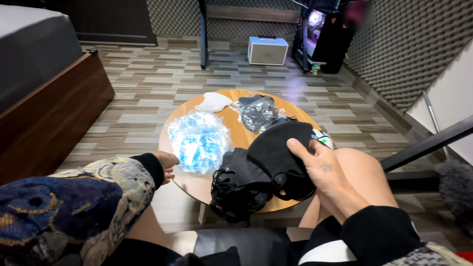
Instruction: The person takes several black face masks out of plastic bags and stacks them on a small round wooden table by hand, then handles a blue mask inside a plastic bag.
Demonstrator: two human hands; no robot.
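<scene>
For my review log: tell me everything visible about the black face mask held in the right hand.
The black face mask looks like soft matte fabric, folded flat into a rounded, curved shape, with thin black ear loops hanging below it. The right hand grips it, thumb on top, holding it above the near edge of the round wooden table. Its lower left part overlaps a pile of black masks with tangled loops; whether they touch is unclear.
</scene>
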